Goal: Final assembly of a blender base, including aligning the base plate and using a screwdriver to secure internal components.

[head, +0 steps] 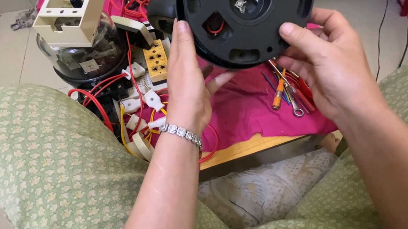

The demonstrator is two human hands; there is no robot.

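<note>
Now left hand point(188, 81), right hand point(326, 62) grip black base point(249, 6) rim above cluttered board.

Between the left grip point(184, 81) and right grip point(326, 62) stands the round appliance base point(246, 6), with tools point(290, 94) on the cloth point(248, 112) below it, wired parts point(141, 108) left.

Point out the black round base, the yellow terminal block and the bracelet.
black round base point(252, 5): head view, central hub.
yellow terminal block point(156, 61): head view, top face.
bracelet point(180, 133): head view, links on the left wrist.
</note>
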